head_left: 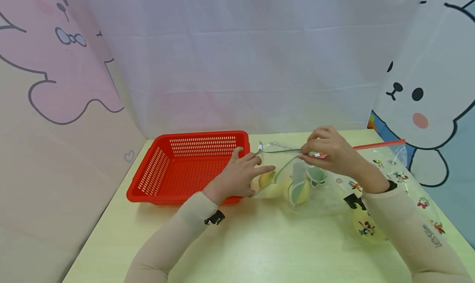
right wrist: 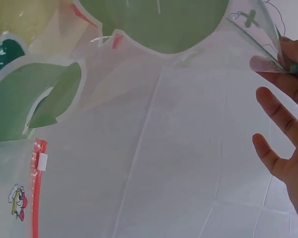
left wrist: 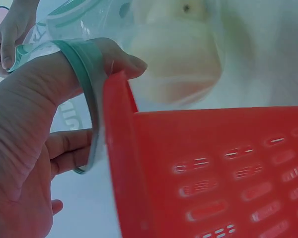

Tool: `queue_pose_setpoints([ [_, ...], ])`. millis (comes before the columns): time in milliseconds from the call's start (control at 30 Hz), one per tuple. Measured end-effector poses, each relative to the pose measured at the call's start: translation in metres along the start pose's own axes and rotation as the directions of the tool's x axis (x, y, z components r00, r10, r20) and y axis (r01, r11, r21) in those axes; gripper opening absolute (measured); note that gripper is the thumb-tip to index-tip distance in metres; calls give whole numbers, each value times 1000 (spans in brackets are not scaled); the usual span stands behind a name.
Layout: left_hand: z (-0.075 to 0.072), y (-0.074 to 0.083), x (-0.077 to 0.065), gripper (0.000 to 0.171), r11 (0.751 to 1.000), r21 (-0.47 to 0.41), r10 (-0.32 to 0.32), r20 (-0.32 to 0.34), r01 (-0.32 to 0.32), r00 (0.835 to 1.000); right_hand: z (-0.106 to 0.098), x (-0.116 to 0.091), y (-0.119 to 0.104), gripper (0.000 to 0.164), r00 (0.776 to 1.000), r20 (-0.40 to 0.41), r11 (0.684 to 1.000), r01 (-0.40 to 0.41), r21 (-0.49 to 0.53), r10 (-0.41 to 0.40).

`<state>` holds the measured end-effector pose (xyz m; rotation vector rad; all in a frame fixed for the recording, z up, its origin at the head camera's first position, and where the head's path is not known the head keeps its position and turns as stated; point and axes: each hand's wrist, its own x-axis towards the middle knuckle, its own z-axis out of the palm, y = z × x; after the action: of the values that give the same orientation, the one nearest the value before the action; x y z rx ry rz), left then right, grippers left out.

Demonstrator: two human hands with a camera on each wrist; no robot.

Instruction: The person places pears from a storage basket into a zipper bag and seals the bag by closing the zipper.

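A clear zip bag [head_left: 326,200] with a green-edged mouth and printed green leaves lies in front of me. My left hand [head_left: 237,174] is at its mouth, fingers spread; in the left wrist view the green zip strip [left wrist: 82,64] crosses the thumb, while other fingers touch the strip lower down. With thumb and fingertips my right hand [head_left: 330,153] pinches the opposite edge of the mouth, raised off the table. Through the plastic shows a yellow fruit [left wrist: 174,64] with a reddish blush, its kind unclear. Another yellow shape [head_left: 302,192] sits behind the leaf print.
A red plastic basket [head_left: 189,198] with slotted walls stands left of the bag, its rim close to my left hand. Right of it lies a second clear bag [head_left: 412,188] with a red zip, cartoon prints and something yellow inside. Printed cloth [head_left: 237,68] hangs behind the table.
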<state>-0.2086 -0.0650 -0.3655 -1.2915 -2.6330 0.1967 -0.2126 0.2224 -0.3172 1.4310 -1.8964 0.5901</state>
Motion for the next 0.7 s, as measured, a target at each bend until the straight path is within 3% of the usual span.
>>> queue_pose_setpoints([
  [367, -1, -2, 0, 78, 1000, -7, -19, -12, 19, 1000, 1, -1, 2, 39, 1000, -13, 1000, 3, 9, -3],
  [700, -3, -4, -5, 73, 996, -94, -10, -54, 5, 999, 3, 1, -1, 39, 1000, -17, 1000, 8, 16, -7],
])
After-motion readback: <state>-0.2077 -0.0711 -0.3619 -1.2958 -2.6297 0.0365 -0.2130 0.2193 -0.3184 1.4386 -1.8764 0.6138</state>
